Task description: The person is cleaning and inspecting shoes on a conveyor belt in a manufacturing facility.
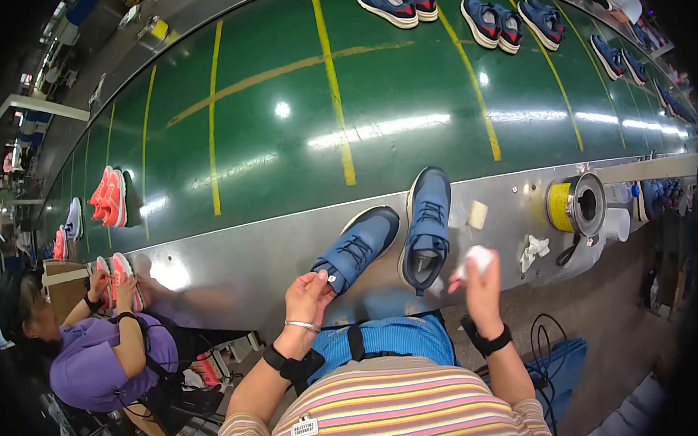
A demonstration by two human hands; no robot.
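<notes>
Two blue sneakers lie on the metal ledge in front of me. My left hand (310, 300) pinches the collar of the left sneaker (358, 247), whose toe points up and to the right. A small white spot shows beside my fingertips. The right sneaker (427, 230) stands with its toe pointing away, reaching over the belt's edge; neither hand touches it. To the right of its heel, my right hand (484, 286) is closed round a white wad of cloth (476, 260), slightly blurred.
A cream block (477, 214), a crumpled white rag (534, 252) and a round tin with a yellow label (574, 204) sit on the ledge at right. The green belt (267, 159) carries several blue and coral shoes. At left, a co-worker in purple (112, 361) handles coral shoes (122, 281).
</notes>
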